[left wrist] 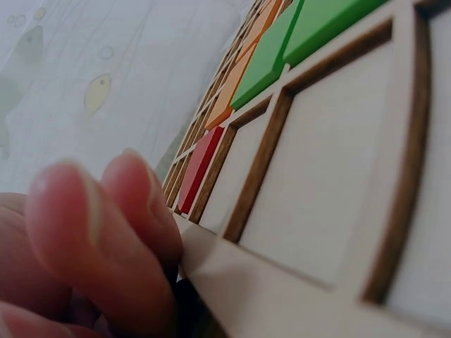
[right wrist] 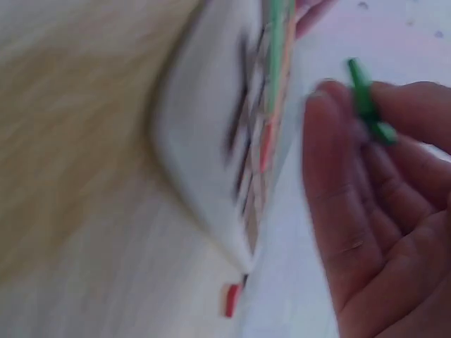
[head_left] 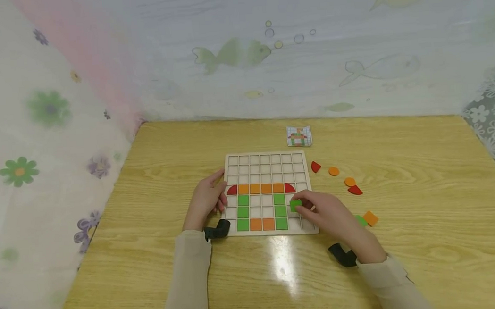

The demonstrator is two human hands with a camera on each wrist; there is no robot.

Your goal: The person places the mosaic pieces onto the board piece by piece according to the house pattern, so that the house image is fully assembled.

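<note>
Six green squares (head_left: 243, 212) in one board (head_left: 267, 211)

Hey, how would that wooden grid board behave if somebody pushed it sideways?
The board is probably stiff, since it lies flat and has raised dividers. It would likely slide rather than tip, being broad and low on the flat table. The green tiles set in it should mostly ride along, as they sit between those dividers.

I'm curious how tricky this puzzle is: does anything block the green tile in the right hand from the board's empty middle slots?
Nothing visible blocks it. The right hand holds the tile above the board; only a column of seated green tiles lies low between it and those slots.
</note>
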